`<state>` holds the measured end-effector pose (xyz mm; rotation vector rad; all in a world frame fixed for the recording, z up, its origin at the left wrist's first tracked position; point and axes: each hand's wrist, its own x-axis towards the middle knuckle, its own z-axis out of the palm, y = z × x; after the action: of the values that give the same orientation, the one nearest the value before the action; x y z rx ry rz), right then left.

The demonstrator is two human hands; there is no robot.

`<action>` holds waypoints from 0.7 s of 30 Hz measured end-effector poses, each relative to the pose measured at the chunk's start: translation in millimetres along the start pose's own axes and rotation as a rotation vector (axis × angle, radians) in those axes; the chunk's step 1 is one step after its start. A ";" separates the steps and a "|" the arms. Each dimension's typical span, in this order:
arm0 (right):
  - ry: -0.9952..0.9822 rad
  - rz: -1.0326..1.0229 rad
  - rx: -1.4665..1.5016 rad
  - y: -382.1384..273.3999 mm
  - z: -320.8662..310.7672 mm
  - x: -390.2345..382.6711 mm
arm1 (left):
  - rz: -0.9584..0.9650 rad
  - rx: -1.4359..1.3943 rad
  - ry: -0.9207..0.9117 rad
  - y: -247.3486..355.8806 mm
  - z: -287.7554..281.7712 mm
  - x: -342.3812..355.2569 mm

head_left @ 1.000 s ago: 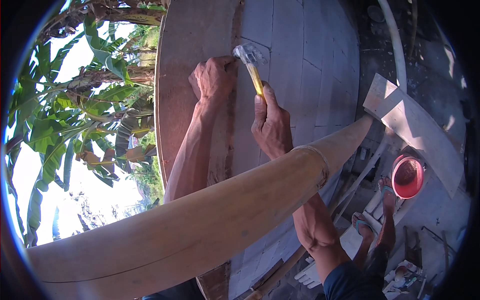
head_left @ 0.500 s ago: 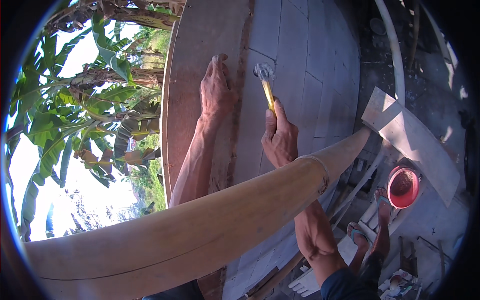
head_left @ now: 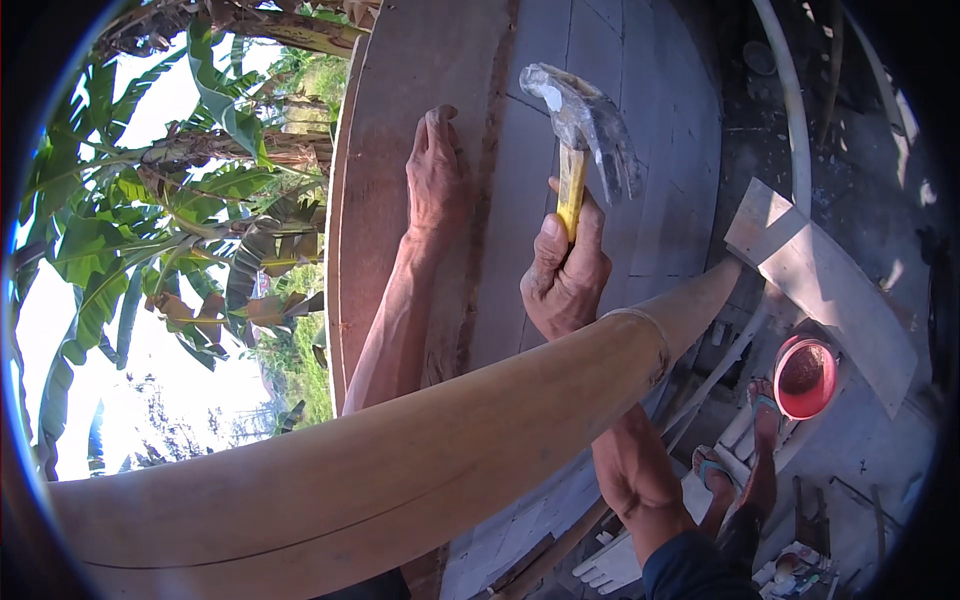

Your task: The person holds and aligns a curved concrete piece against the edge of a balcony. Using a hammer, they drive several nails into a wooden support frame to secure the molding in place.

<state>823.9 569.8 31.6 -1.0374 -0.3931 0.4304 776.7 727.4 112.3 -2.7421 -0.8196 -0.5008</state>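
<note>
A claw hammer (head_left: 572, 110) with a grey, pale-smeared head and a yellow handle is in my right hand (head_left: 568, 262). My fingers wrap round the handle, and the head stands up off the surface. My left hand (head_left: 437, 180) rests against a brown wooden board (head_left: 400, 60), to the left of the hammer. Its fingers are bent and pressed together at the tips; whatever they may pinch is too small to make out. Beside the board runs a grey panelled surface (head_left: 650, 150) with dark joint lines.
A thick bamboo pole (head_left: 380, 470) crosses in front of both forearms. At right lie a pale flat board (head_left: 820, 270) and a red bucket (head_left: 806, 378) near my sandalled feet (head_left: 715, 470). Banana plants (head_left: 180, 200) stand beyond the left edge.
The hammer has come up away from the surface toward me, its head now larger and turned. My right hand has tilted with it. The left hand keeps its place on the board.
</note>
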 end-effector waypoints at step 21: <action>0.043 -0.035 0.070 46.5 4.1 4.5 | -0.106 -0.118 -0.072 15.6 8.0 11.0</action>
<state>818.5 595.6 -7.2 -0.9684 -0.3549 0.3877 796.2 722.5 107.3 -2.8503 -0.9872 -0.4873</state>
